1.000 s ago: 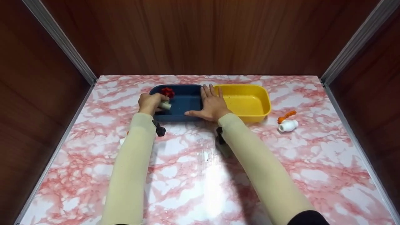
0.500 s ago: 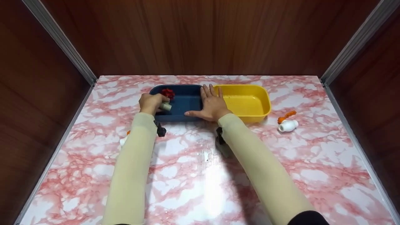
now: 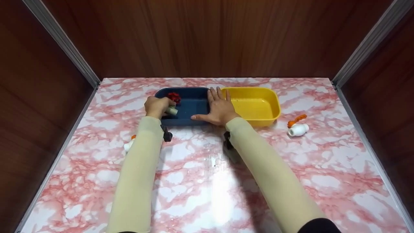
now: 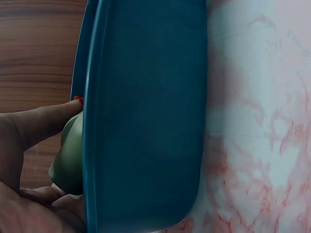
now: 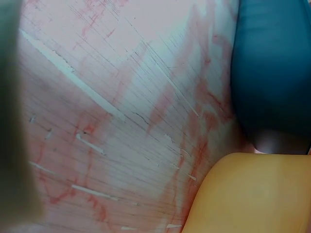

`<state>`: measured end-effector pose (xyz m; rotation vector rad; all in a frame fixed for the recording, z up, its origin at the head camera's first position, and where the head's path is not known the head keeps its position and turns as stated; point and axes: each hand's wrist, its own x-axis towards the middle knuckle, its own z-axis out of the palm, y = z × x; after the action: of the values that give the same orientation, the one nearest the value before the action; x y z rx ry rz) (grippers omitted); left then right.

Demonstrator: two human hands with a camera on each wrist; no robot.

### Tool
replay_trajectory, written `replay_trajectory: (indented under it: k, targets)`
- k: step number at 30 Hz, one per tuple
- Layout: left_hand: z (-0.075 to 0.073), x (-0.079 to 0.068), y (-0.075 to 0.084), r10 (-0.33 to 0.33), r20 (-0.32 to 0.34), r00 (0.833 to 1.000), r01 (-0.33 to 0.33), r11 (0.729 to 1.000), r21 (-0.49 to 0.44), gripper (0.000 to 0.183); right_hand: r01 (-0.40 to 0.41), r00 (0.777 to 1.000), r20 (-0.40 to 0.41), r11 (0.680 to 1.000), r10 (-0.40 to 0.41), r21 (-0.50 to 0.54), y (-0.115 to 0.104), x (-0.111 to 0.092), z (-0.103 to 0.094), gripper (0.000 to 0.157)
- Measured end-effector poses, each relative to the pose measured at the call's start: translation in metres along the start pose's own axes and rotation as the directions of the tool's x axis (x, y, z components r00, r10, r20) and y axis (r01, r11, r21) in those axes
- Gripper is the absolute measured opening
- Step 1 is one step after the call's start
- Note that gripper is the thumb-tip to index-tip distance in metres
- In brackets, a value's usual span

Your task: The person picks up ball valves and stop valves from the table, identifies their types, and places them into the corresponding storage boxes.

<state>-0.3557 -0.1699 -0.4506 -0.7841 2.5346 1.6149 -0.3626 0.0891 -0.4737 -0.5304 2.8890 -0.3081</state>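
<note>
In the head view my left hand [image 3: 157, 106] grips a grey-green pipe valve [image 3: 171, 110] with a red handwheel [image 3: 174, 97], inside the left part of the blue bin [image 3: 184, 122]. In the left wrist view the valve's rounded body [image 4: 72, 160] shows between thumb and fingers, partly hidden behind the bin wall [image 4: 146, 116]. My right hand [image 3: 221, 110] lies with fingers spread over the adjoining rims of the blue bin and the yellow bin [image 3: 258, 123]. Only the two bins' outer walls show in the right wrist view, with the hand out of sight.
A white ball valve [image 3: 298, 130] with an orange handle [image 3: 297, 120] lies on the marbled table [image 3: 194, 194] to the right. Another white piece [image 3: 128, 146] with an orange part is mostly hidden behind my left forearm. Wooden panels [image 3: 207, 38] enclose the back and sides.
My left hand and forearm have shifted very slightly to the right, showing a little more of the white piece beside the sleeve. The right hand stays put.
</note>
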Motion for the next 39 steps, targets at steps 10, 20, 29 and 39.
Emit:
replay_trajectory:
  k: [10,20,29,39]
  targets:
    - [0.0024,0.0023,-0.0017,0.009,-0.006,1.0,-0.009,0.999,0.051,0.052,0.007,1.0,0.001,1.0,-0.007,0.0,0.0009,-0.0003,0.0,0.138]
    - [0.0034,0.0031,-0.0016,0.02,-0.006,1.0,-0.019,0.995,0.094,0.052,0.006,1.0,-0.001,1.0,-0.006,0.005,0.0009,-0.0007,-0.0005,0.138]
    - [0.0059,0.0035,-0.0008,0.028,-0.02,0.999,-0.025,0.99,0.136,0.054,0.003,1.0,-0.001,1.0,-0.003,0.011,0.0005,-0.0008,0.0,0.136]
    - [0.0071,0.0036,0.001,0.035,-0.027,0.999,-0.029,0.981,0.192,0.055,0.0,1.0,-0.002,1.0,0.0,0.006,0.0002,-0.0004,-0.0002,0.139]
